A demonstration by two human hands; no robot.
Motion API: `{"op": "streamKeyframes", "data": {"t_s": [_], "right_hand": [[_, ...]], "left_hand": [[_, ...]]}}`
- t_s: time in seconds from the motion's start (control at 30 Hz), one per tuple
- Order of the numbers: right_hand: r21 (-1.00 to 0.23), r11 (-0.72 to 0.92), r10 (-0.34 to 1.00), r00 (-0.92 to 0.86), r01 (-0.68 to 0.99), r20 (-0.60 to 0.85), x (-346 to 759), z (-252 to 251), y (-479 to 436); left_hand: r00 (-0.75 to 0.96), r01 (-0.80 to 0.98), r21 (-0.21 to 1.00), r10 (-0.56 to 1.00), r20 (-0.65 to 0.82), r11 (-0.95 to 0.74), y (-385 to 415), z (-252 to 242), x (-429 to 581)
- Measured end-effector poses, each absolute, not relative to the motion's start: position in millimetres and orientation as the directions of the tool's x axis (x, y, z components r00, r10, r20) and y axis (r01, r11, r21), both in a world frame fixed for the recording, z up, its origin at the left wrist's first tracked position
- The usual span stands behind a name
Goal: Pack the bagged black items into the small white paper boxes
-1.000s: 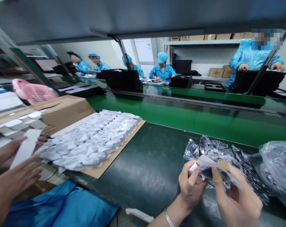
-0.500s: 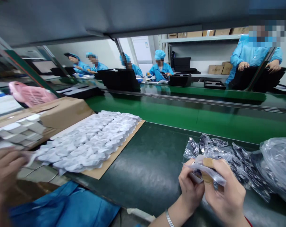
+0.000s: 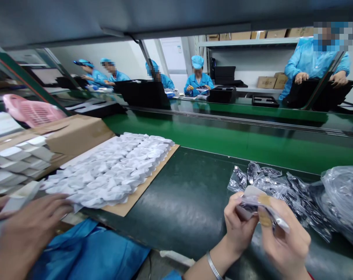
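Observation:
My left hand (image 3: 237, 229), with a silver bangle on its wrist, is closed on the left side of a small clear plastic bag (image 3: 249, 200). My right hand (image 3: 291, 237) pinches the bag's other side, tan coverings on its thumb and a finger. A pale flat piece shows at the bag's top; the rest of its contents is hidden by my fingers. Just beyond my hands lie several bagged black cables (image 3: 269, 182) on the dark green bench (image 3: 179, 198).
A large clear plastic bag (image 3: 344, 198) sits at the right. White-wrapped pieces (image 3: 115, 167) cover a cardboard sheet (image 3: 126, 208) on the left. Beside it, a co-worker's hand (image 3: 33, 221) is near a white box (image 3: 23, 196). Co-workers in blue sit beyond the green conveyor (image 3: 211, 130).
My hands have shifted slightly right, still holding the bag, and more of the pale piece shows. At the left, the co-worker's hand has moved right and a white box has come into view.

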State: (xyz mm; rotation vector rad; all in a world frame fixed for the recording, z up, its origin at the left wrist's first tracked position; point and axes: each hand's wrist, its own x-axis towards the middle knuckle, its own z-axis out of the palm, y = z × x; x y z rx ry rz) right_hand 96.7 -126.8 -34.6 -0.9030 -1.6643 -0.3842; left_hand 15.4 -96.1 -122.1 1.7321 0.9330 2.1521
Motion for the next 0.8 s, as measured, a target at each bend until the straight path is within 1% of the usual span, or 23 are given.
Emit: {"op": "streamKeyframes", "data": {"t_s": [0.07,0.1,0.2,0.3,0.37,0.47,0.5,0.6,0.63,0.8], "right_hand": [[-0.265,0.655,0.397,-0.025,0.708,0.917,102,-35,-131],[-0.270,0.655,0.403,-0.024,0.705,0.915,104,-34,-133],[-0.183,0.605,0.394,-0.092,0.775,0.914,108,-30,-133],[-0.100,0.502,0.450,-0.161,0.859,0.878,110,-27,-130],[-0.096,0.487,0.493,-0.183,0.868,0.850,110,-27,-129],[-0.138,0.481,0.523,-0.156,0.866,0.838,110,-28,-133],[-0.148,0.464,0.508,-0.126,0.873,0.852,110,-30,-136],[-0.123,0.420,0.405,-0.064,0.899,0.912,113,-32,-142],[-0.118,0.413,0.395,-0.061,0.903,0.917,115,-32,-144],[-0.074,0.479,0.451,-0.173,0.875,0.876,117,-23,-142]], "left_hand": [[-0.273,0.188,0.561,0.506,0.819,-0.806,-95,-117,15],[-0.267,0.187,0.555,0.502,0.822,-0.810,-95,-115,15],[-0.267,0.226,0.558,0.500,0.824,-0.799,-97,-112,15],[-0.265,0.277,0.539,0.476,0.839,-0.796,-100,-111,17],[-0.255,0.305,0.523,0.460,0.850,-0.796,-101,-110,17],[-0.240,0.319,0.501,0.443,0.864,-0.805,-102,-112,18],[-0.234,0.312,0.500,0.445,0.864,-0.808,-101,-113,18],[-0.228,0.292,0.517,0.466,0.855,-0.805,-101,-115,18],[-0.231,0.293,0.524,0.472,0.851,-0.800,-101,-116,18],[-0.281,0.311,0.555,0.484,0.829,-0.771,-103,-118,19]]}}
